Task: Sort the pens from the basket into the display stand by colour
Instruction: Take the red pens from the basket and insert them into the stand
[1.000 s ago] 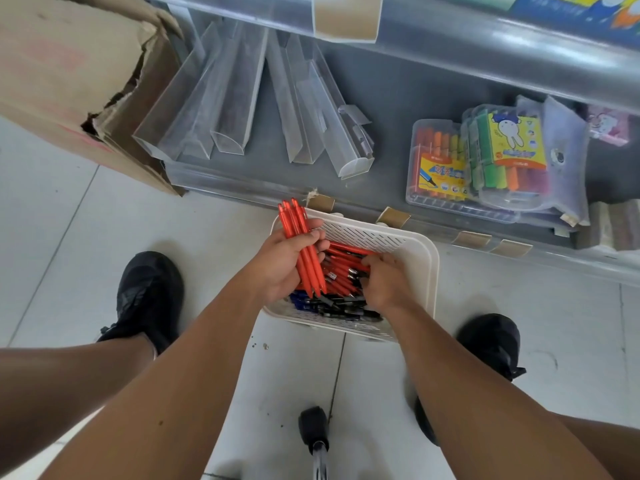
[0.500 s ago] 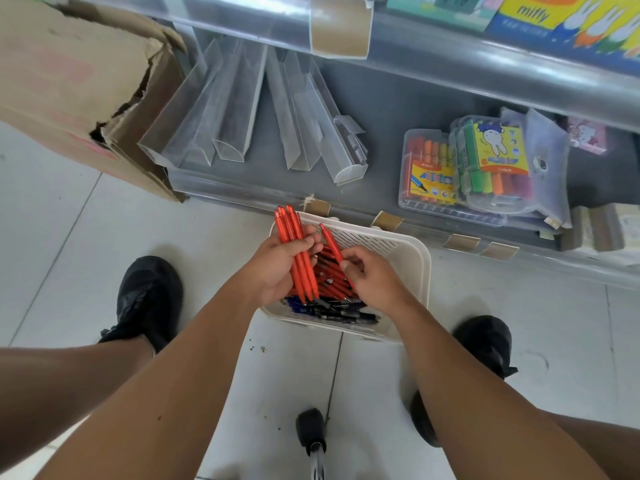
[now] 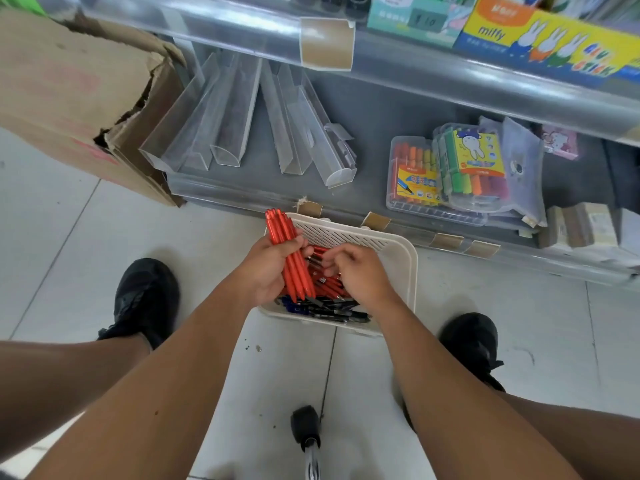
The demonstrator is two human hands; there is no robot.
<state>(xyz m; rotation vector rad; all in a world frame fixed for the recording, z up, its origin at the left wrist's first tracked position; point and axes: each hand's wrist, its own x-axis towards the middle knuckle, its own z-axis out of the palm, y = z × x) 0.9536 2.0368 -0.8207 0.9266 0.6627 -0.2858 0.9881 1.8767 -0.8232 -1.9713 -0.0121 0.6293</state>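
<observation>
A white slotted basket (image 3: 409,261) sits on the floor tiles against the bottom shelf. It holds loose red pens (image 3: 329,285), black pens (image 3: 341,310) and a few blue pens (image 3: 290,306). My left hand (image 3: 265,270) grips a bundle of several red pens (image 3: 284,244) that stands upright above the basket's left side. My right hand (image 3: 362,277) hovers over the basket with curled fingers, pinching a red pen (image 3: 319,250) whose end reaches the bundle. Clear plastic display troughs (image 3: 239,112) lie empty on the grey shelf behind.
A torn cardboard box (image 3: 69,98) stands at the left. Marker packs (image 3: 457,168) lie on the shelf to the right. My black shoes (image 3: 145,299) (image 3: 472,344) flank the basket. A black-tipped metal rod (image 3: 305,426) pokes up between my legs.
My right hand took a red pen out of the basket, lifted it, and brought it across to the bundle in my left hand. The bundle stayed in place.
</observation>
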